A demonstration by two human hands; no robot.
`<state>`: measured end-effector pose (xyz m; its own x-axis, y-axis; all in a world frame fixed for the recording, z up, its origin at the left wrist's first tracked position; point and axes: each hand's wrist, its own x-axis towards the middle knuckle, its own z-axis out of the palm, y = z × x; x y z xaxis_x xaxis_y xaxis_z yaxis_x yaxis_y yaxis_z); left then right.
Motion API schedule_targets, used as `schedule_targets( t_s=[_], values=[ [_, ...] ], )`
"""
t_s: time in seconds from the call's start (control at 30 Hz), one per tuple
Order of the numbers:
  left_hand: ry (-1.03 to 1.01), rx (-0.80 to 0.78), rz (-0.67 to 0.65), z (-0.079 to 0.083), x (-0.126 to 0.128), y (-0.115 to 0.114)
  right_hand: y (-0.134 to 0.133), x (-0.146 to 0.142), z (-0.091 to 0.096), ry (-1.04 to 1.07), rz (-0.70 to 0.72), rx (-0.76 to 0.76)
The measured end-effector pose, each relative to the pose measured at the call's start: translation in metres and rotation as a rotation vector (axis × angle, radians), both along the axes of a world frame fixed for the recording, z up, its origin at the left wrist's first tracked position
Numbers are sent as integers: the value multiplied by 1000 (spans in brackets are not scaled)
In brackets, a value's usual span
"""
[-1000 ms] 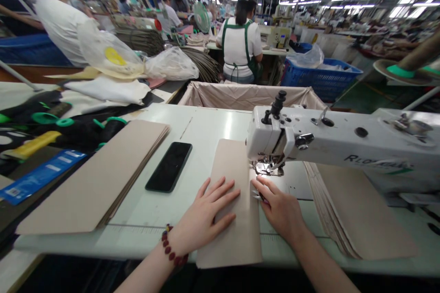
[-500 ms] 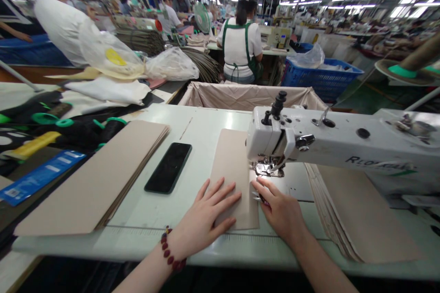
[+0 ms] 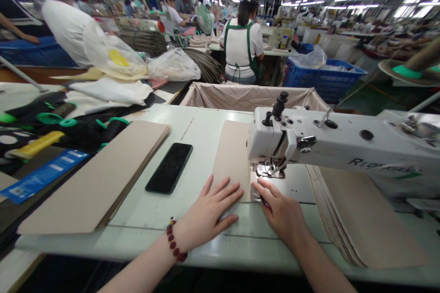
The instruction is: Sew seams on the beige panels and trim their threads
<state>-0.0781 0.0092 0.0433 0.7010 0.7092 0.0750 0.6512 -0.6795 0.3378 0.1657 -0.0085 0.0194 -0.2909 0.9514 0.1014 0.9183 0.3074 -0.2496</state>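
Your left hand (image 3: 213, 203) lies open, fingers flat on the beige panel (image 3: 231, 160), which sits just left of the presser foot (image 3: 270, 170). Your right hand (image 3: 283, 215) pinches a small metal-tipped tool (image 3: 257, 198) at the panel's edge, above the white worktop (image 3: 202, 123).

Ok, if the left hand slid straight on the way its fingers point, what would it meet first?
Probably the sewing machine's presser foot, past the beige panel under the left hand; depth is unclear.

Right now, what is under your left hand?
The left hand has its fingers on the lower end of a beige panel, its palm over the white table; the surface right under the palm is hidden.
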Motion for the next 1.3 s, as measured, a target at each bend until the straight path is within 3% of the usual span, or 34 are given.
schedule_targets(
  t_s=[0.43,0.67,1.3],
  values=[
    [36,15,-46,-2,12,31,0,2,-3,23,1,1],
    [40,43,-4,-12,17,47,1,2,-1,35,-2,-14],
    [13,85,24,-20,20,52,2,3,-5,50,7,30]
  ],
)
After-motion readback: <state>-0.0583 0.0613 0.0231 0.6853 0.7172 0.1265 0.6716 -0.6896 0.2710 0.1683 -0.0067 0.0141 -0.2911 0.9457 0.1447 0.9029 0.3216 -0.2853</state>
